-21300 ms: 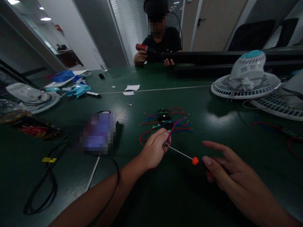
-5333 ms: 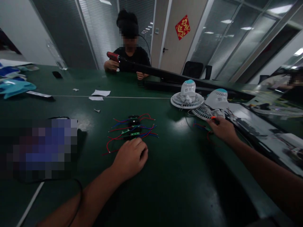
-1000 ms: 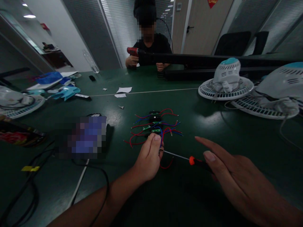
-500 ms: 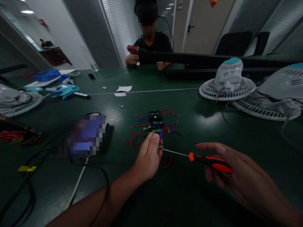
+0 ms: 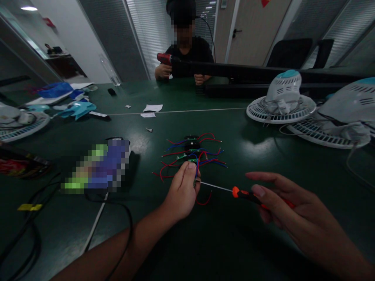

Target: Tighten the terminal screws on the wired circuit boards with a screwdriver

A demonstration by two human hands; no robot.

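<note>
My left hand (image 5: 182, 193) is closed around a small part with a green circuit board (image 5: 195, 181), mostly hidden by my fingers and thumb. Red and blue wires run from it. The tip of a screwdriver (image 5: 239, 192) with an orange and black handle meets the part's right side. Around that handle my right hand (image 5: 295, 210) is curled, thumb on top and index finger stretched out. Just beyond my left hand, several similar black parts (image 5: 192, 145) with green boards and red and blue wires lie in a row.
A pixelated phone-like device (image 5: 99, 168) with black cables (image 5: 129, 218) lies at left. White fan-like units (image 5: 281, 105) stand at right. Paper scraps (image 5: 153, 108) lie farther back on the green table (image 5: 228, 242). Across it, a person holds a red power tool (image 5: 164, 58) beside long black bars.
My right thumb has come down onto the screwdriver handle, and the hand has turned around it. The left hand keeps its hold on the part.
</note>
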